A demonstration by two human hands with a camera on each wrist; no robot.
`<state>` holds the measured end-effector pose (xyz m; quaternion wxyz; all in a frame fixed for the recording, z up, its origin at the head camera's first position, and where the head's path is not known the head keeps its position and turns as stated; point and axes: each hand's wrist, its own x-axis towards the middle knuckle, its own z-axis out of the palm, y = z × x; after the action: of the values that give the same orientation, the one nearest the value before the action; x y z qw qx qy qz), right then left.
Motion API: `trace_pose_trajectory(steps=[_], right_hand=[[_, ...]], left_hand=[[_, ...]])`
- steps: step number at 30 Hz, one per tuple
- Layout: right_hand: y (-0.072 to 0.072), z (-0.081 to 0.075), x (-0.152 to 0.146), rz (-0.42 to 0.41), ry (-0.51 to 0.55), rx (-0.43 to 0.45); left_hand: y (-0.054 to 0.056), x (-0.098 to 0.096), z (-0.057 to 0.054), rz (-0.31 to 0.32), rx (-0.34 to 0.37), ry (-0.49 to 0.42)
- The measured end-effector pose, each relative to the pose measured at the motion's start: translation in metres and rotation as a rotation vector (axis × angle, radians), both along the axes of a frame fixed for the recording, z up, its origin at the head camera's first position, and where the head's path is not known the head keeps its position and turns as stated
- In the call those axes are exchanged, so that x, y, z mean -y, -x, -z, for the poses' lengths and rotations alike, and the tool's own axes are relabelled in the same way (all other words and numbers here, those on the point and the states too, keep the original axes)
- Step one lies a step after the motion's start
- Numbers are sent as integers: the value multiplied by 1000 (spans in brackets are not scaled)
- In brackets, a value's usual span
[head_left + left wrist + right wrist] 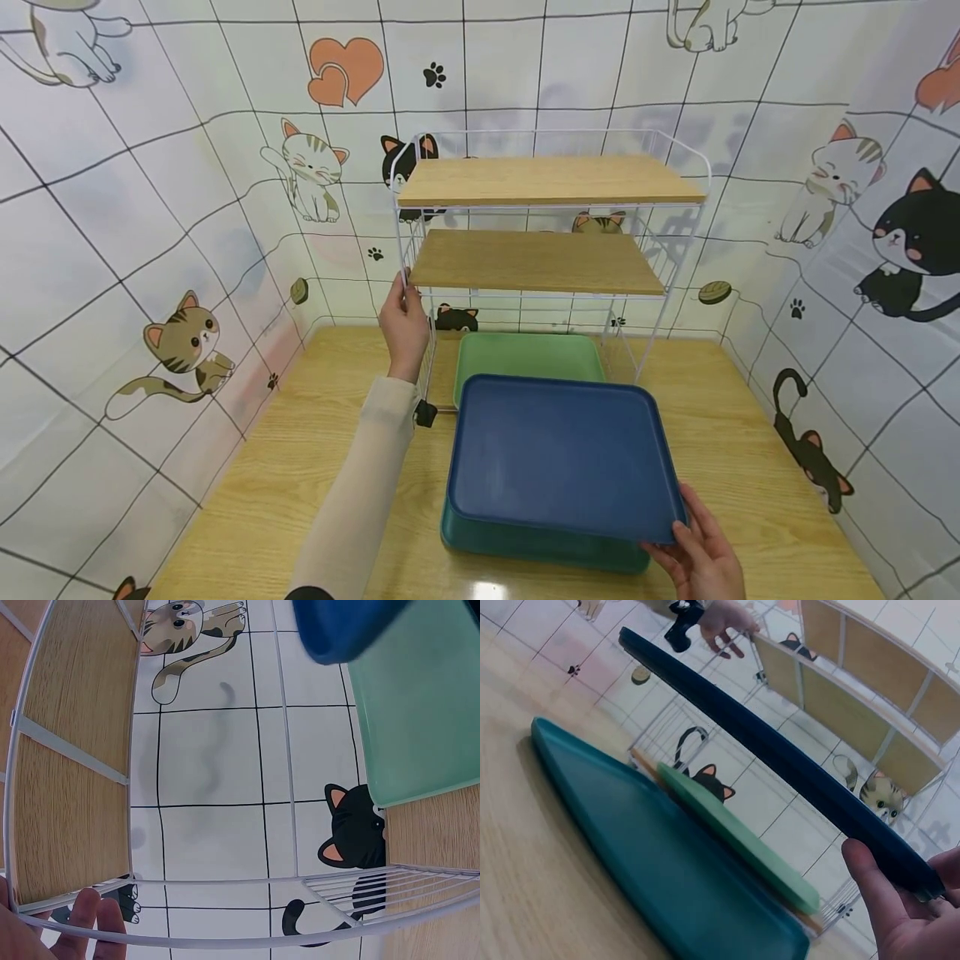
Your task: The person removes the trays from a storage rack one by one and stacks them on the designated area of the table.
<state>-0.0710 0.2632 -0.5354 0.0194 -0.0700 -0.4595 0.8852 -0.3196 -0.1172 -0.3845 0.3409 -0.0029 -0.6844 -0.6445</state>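
My right hand point(697, 550) grips the near right corner of a dark blue rectangular tray point(562, 458), thumb on top and fingers beneath. In the right wrist view that blue tray point(780, 757) hangs tilted above a teal tray point(652, 840), which lies on the table. With its fingers round the frame, my left hand point(405, 329) holds the left side of a white wire rack at its middle wooden shelf point(540, 261). A light green tray point(528, 354) sits on the rack's lowest level, its near part hidden behind the blue tray in the head view.
The rack's top wooden shelf point(551, 181) bears a low wire rail. A wooden table point(300, 467) spreads under everything. White cat-patterned sheeting point(225, 250) walls the table at the back and both sides.
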Motion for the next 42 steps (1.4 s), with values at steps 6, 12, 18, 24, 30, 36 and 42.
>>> trace_pose_trajectory(steps=[6, 12, 18, 24, 30, 36, 42], right_hand=[[-2, 13, -1, -27, 12, -4], [-3, 25, -2, -64, 23, -16], [-3, 35, -2, -69, -10, 14], [-2, 40, 1, -35, -80, 123], [-2, 45, 3, -40, -82, 138], [-2, 47, 5, -24, -76, 188], [-3, 50, 10, 11, -78, 269]], left_hand=[[-1, 1, 2, 3, 21, 4], [-1, 1, 3, 1, 23, 2], [0, 0, 2, 7, 10, -19], [-1, 1, 2, 10, 7, -19], [-1, 1, 1, 7, 14, -4], [0, 1, 1, -2, 12, 1], [1, 1, 1, -11, 0, 3]])
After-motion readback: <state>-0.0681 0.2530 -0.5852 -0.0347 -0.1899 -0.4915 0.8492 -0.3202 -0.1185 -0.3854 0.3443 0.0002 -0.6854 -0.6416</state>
